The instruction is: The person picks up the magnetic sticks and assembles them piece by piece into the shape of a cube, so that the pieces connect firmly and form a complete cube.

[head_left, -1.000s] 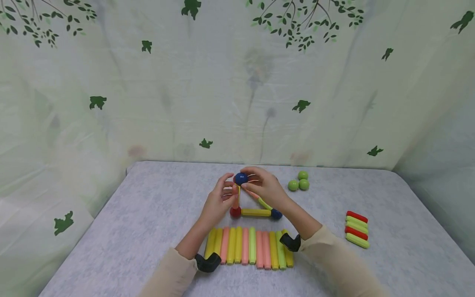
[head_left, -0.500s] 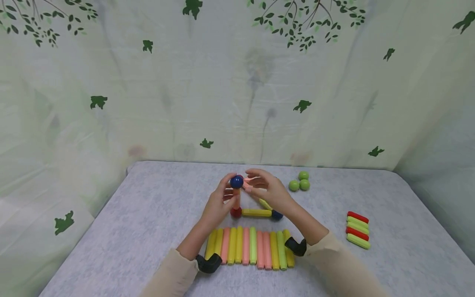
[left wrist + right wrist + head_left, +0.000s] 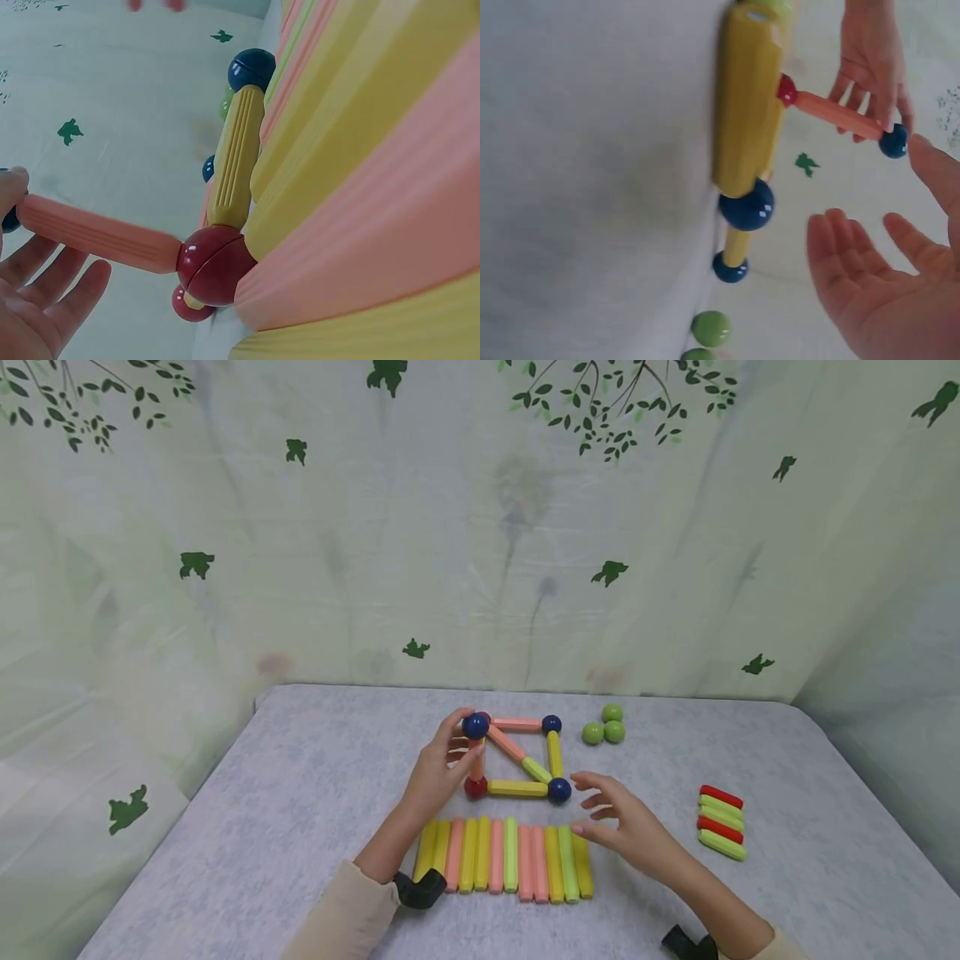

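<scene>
— What have your fingers got hold of?

— My left hand [image 3: 438, 772] has its thumb and fingertips [image 3: 467, 720] curled round a glossy dark blue ball [image 3: 476, 726]. That ball caps a ribbed pink plastic stick [image 3: 477, 760], which runs down to a red ball [image 3: 476, 787] on the grey table [image 3: 300, 793]. My right hand [image 3: 626, 831] holds nothing. Its fingers are spread and relaxed, hovering just over the right end of the row of long yellow, pink and green sticks [image 3: 510, 856] in front of me.

— And round that?

— A yellow stick [image 3: 517, 789] joins the red ball to a second blue ball [image 3: 558, 790]. From there a yellow-green stick [image 3: 554, 753] leads to a third blue ball [image 3: 551, 723], and a pink bar [image 3: 517, 724] leads back to the one I pinch. A pink-and-green diagonal [image 3: 517, 754] crosses the frame. Three green balls [image 3: 603, 727] sit just beyond it, and short red and green sticks [image 3: 722, 822] lie well apart to the right.

— Which step is this?

— I judge I'm steadying the corner with one hand while the other goes for another piece. Next, that hand needs to close on one stick from the row without disturbing its neighbours, while my pinch on the ball stays firm.
</scene>
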The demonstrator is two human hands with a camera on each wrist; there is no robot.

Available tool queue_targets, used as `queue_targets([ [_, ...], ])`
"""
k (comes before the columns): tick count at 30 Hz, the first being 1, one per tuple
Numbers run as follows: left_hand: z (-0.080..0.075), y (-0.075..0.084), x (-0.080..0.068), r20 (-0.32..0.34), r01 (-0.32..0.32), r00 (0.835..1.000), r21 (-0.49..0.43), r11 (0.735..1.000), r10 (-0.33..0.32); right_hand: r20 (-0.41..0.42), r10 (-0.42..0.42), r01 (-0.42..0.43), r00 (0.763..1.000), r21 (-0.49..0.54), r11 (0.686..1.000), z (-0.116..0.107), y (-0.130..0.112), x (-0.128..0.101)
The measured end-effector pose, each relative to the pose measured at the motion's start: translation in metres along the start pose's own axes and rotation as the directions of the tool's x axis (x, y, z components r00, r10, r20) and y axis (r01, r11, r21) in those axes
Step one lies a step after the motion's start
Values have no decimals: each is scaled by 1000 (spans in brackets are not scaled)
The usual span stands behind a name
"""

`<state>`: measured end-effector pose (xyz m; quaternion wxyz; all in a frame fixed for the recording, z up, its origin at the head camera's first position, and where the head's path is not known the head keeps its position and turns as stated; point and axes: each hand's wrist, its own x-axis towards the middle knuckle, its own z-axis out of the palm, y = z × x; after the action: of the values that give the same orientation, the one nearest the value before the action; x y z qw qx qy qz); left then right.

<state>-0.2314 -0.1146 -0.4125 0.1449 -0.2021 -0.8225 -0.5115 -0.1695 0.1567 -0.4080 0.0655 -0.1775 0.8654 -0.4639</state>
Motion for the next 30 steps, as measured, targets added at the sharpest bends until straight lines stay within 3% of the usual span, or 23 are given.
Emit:
queue_targets([
  [4,-1,1,2,-13,-14,1000,-1,1000,14,112,148,-140,983,-75,987,6,10,-9],
  [8,-2,2,5,-16,-7,1000,-1,1000,7,183,228,-194,956,-186,963,13,15,-11],
  [12,-5,4,8,-22,-4,1000,-19,1000,3,185,286,-230,940,-276,933,20,14,-9],
  [16,-7,5,9,-27,-9,1000,-33,999,9,143,314,-248,939,-350,903,23,10,-7],
  [20,-8,4,8,-23,-9,1000,-41,999,8,76,284,-237,956,-372,897,17,5,0],
  [24,-8,4,7,-16,-3,1000,-46,999,2,-16,193,-187,981,-329,926,9,-3,11],
  [28,-8,5,7,-3,-1,1000,-52,999,1,-89,33,-57,996,-288,956,1,-13,24],
  [30,-8,5,7,0,0,1000,-54,999,0,-115,-70,34,991,-290,957,-1,-18,32],
])
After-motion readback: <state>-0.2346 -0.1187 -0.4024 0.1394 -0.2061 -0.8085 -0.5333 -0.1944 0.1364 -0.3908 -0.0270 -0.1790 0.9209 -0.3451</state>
